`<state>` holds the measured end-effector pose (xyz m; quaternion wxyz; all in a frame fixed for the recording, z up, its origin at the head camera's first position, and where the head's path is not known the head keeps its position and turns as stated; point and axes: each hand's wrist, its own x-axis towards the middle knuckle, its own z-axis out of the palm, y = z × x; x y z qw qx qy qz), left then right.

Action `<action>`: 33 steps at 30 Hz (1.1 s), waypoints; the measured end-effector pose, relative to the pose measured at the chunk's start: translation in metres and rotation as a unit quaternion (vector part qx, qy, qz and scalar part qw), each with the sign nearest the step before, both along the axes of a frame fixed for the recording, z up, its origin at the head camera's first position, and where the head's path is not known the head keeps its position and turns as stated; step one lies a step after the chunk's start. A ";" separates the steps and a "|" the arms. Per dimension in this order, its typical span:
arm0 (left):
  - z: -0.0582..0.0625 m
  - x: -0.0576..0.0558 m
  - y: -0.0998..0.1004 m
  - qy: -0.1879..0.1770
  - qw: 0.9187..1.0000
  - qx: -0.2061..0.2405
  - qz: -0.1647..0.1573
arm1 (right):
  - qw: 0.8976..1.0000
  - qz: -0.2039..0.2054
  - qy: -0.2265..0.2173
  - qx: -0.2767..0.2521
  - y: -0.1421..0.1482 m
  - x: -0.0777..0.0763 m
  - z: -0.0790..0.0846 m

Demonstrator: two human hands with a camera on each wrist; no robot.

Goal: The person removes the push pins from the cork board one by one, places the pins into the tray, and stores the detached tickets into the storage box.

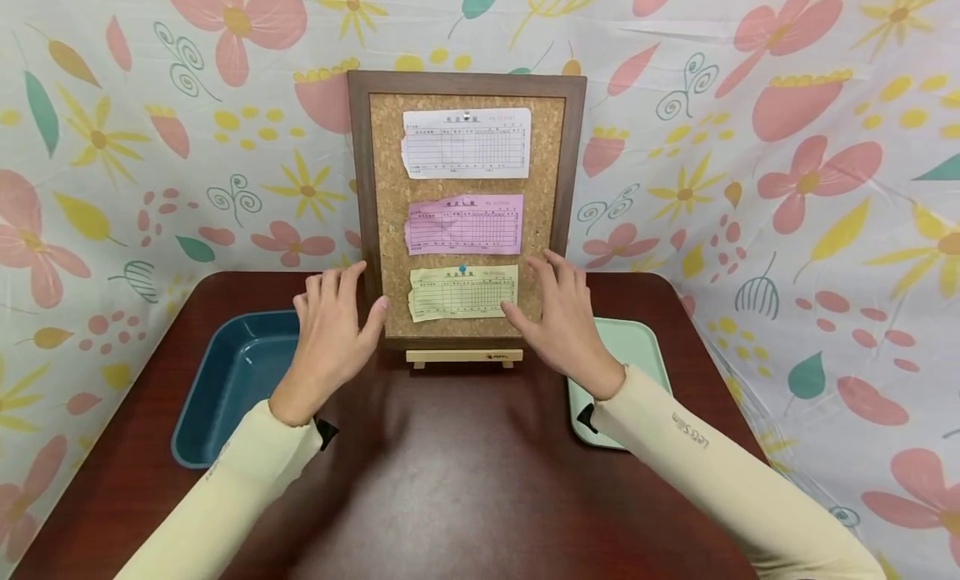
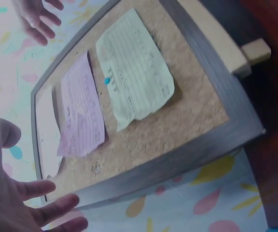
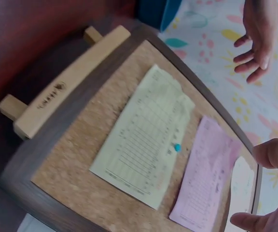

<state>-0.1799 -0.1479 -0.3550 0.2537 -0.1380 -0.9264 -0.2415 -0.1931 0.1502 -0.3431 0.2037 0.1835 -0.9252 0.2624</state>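
Observation:
A cork board (image 1: 543, 163) in a dark wooden frame leans upright on a small wooden easel (image 1: 463, 357). Three torn-edged printed slips are pinned to it: a white slip (image 1: 465, 151) on top, a pink slip (image 1: 463, 230) below, and a pale green slip (image 1: 450, 298) lowest, under a blue pushpin (image 2: 107, 81). My left hand (image 1: 332, 326) hovers by the frame's lower left side, fingers spread. Over the lower right part, near the green slip, is my right hand (image 1: 561, 323), fingers relaxed. Neither hand holds anything; whether fingertips touch the board, I cannot tell.
On the left of the dark red table (image 1: 450, 480) lies a deep blue tray (image 1: 197, 397), partly behind my left arm. A pale green tray (image 1: 637, 338) lies at right, partly under my right forearm. Flower-patterned cloth (image 1: 675, 80) hangs behind and at both sides.

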 end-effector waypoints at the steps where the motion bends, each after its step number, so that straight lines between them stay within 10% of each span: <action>1: 0.003 -0.002 -0.001 0.006 1.000 0.001 0.001 | 1.000 -0.001 0.001 -0.005 0.000 -0.002 0.003; 33: 0.051 -0.055 0.013 0.057 0.994 0.086 -0.018 | 0.994 0.004 0.057 -0.088 -0.015 -0.059 0.062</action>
